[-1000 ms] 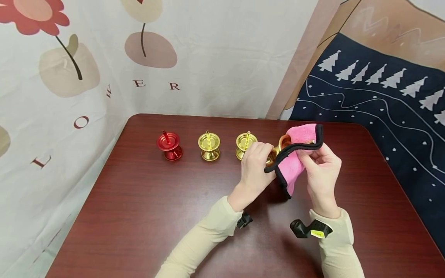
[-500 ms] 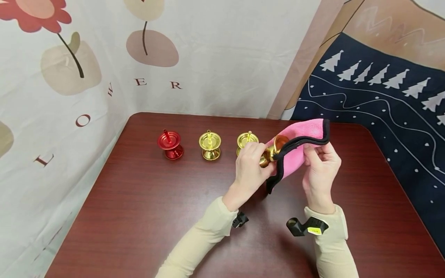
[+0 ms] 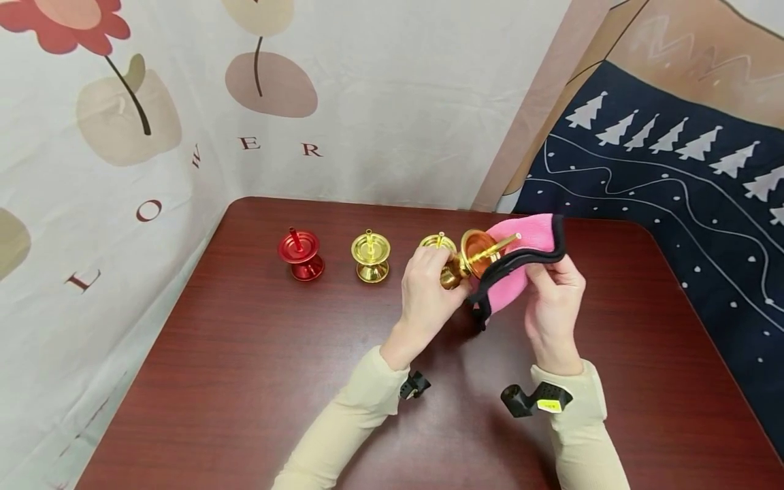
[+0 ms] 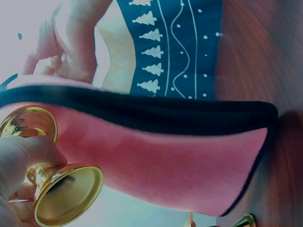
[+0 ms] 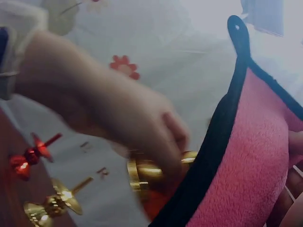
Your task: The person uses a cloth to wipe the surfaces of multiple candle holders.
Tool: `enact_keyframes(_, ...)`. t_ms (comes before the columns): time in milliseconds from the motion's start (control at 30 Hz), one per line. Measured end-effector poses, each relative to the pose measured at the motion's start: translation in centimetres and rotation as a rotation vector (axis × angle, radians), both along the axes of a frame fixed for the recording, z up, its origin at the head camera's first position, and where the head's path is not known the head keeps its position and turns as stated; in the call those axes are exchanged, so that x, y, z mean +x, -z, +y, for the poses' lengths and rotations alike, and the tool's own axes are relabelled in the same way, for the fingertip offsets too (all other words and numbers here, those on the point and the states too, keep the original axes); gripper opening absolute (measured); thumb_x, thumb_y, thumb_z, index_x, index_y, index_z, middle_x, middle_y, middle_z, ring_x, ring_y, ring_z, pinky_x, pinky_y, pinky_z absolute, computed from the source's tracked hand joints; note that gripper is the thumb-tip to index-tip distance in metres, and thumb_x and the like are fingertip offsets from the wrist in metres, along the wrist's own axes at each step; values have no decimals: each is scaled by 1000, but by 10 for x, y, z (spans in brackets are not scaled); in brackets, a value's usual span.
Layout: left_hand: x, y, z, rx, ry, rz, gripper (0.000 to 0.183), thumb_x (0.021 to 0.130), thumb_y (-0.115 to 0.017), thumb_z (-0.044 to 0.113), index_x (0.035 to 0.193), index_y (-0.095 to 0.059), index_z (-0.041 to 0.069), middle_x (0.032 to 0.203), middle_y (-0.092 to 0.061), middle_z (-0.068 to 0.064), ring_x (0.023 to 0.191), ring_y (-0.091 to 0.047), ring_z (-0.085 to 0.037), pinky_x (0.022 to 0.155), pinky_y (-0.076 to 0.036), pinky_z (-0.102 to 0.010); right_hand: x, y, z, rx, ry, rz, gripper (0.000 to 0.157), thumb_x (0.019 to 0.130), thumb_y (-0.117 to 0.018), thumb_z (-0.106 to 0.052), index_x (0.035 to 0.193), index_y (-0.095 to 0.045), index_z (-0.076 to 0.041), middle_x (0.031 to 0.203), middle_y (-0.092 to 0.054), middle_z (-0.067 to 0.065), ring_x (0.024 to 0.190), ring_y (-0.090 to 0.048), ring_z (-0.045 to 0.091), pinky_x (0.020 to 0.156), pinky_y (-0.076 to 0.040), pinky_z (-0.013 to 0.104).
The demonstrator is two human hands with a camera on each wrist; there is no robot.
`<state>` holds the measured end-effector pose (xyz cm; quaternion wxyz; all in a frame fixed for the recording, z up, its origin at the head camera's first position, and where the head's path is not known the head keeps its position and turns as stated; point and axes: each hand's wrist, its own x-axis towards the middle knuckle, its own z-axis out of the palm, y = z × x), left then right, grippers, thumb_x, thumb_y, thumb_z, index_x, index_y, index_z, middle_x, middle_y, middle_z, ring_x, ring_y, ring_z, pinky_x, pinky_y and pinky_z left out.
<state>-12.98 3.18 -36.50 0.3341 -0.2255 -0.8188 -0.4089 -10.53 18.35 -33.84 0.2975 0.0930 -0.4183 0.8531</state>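
In the head view my left hand (image 3: 422, 292) grips a gold candle holder (image 3: 478, 252) by its stem, tilted so that its dish and thin spike point right. The left wrist view shows the hollow foot (image 4: 71, 196) of this candle holder, with a thumb across the stem. My right hand (image 3: 554, 309) pinches a pink cloth (image 3: 529, 231) with black edging. The cloth (image 5: 246, 156) has a hanging loop at one corner in the right wrist view. It lies close against the dish of the candle holder; part of the right fingers is hidden behind it.
A red candle holder (image 3: 300, 252) and a gold candle holder (image 3: 370, 252) stand upright on the brown table (image 3: 275, 354). Another gold candle holder (image 3: 436, 241) stands just behind my left hand, partly hidden. Printed curtains (image 3: 398, 116) hang behind the table.
The left hand has moved slightly left, drawing the candle holder's dish and spike out from the cloth into view. The right hand has also shifted a little left, still pinching the cloth.
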Motion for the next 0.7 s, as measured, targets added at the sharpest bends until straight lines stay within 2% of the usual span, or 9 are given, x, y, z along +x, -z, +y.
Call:
enact_keyframes(167,2,-4,-2,8,1,41,28,67,-80,14,81,-59,6,79,-61,-4,86,-54,-20,73,-43,-33,3,3,-14,187,76,-69,19,80,-65,9,96,-71,0,81,-68,5,74,-57,14,65,-45,22)
enact_keyframes(333,4,-5,-3,2,8,86,21,79,-71,22,81,-59,6,80,-61,-4,86,-54,-21,74,-43,-35,6,4,-23,268,162,-97,18,78,-70,7,95,-70,2,79,-67,4,71,-54,15,61,-43,23)
enact_keyframes(400,4,-5,-4,-3,29,77,17,80,-67,21,82,-59,6,82,-60,-4,87,-54,-20,75,-42,-35,7,3,-24,262,194,-97,18,77,-71,6,95,-70,4,79,-68,5,70,-55,15,60,-44,23)
enact_keyframes(500,6,-6,-4,-9,51,59,17,78,-69,19,84,-60,6,84,-61,-5,88,-54,-20,77,-43,-35,7,1,-23,253,235,-102,15,78,-70,6,93,-70,4,78,-69,4,70,-57,14,61,-45,23)
enact_keyframes(600,7,-6,-4,4,71,31,22,71,-75,13,86,-61,5,84,-62,-5,88,-54,-21,77,-43,-35,5,-3,-21,178,236,-82,11,78,-68,9,89,-70,6,77,-69,6,72,-58,15,64,-45,24)
enact_keyframes(700,7,-6,-5,54,98,-31,29,63,-79,9,85,-61,4,83,-62,-5,86,-54,-20,75,-44,-33,3,-9,-18,86,213,-33,11,80,-66,8,91,-69,9,80,-69,10,75,-59,17,66,-45,26)
